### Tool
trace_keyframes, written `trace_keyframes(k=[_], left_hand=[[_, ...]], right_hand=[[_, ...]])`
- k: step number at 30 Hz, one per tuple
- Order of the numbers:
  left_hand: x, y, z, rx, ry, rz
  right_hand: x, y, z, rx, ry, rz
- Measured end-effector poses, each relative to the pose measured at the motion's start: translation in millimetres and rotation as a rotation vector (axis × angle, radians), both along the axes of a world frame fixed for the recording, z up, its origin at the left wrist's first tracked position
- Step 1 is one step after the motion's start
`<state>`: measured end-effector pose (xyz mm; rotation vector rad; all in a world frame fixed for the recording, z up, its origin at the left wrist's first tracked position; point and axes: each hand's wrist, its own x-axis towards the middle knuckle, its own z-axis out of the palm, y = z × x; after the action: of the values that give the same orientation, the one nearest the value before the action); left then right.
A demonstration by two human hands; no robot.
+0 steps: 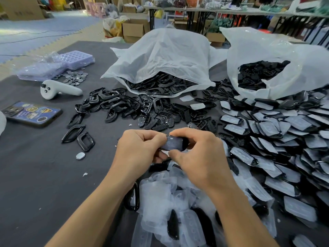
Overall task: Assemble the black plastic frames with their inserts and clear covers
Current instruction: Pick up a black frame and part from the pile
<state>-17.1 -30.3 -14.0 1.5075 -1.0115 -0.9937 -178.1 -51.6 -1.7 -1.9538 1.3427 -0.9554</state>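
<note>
A black plastic frame with a clear cover (174, 143) is held above the dark table between both hands. My left hand (140, 148) grips its left end with curled fingers. My right hand (197, 154) pinches its right end between thumb and forefinger. Loose black frames (115, 104) lie in a heap behind the hands. Black inserts (160, 120) are scattered just beyond them. Clear covers (160, 193) are piled under my forearms. Finished pieces with clear covers (277, 132) are stacked in a wide pile on the right.
Two white plastic bags (165, 56) (267, 56) of black parts stand at the back. A phone (32, 113), a white controller (57, 90), purple trays (74, 58) and metal discs (74, 78) lie at the left. One disc (80, 155) lies near two frames (78, 136).
</note>
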Motion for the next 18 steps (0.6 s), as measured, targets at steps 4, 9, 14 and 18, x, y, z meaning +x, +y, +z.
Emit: trace_keyframes(k=[4, 9, 14, 18], left_hand=[[5.6, -1.2, -6.4, -0.075, -0.183, 0.139], [23.4, -4.5, -8.5, -0.079, -0.472, 0.332], [37.8, -24.7, -15.7, -0.068, -0.653, 0.263], [49.6, -37.3, -23.7, -0.032, -0.729, 0.238]], right_hand=[[-36.0, -22.6, 12.9, -0.012, 0.124, -0.168], [-72.2, -49.6, 34.9, 0.009, 0.233, -0.551], [-10.1, -54.2, 32.9, 0.001, 0.283, -0.275], [36.8, -63.6, 17.9, 0.097, 0.372, -0.034]])
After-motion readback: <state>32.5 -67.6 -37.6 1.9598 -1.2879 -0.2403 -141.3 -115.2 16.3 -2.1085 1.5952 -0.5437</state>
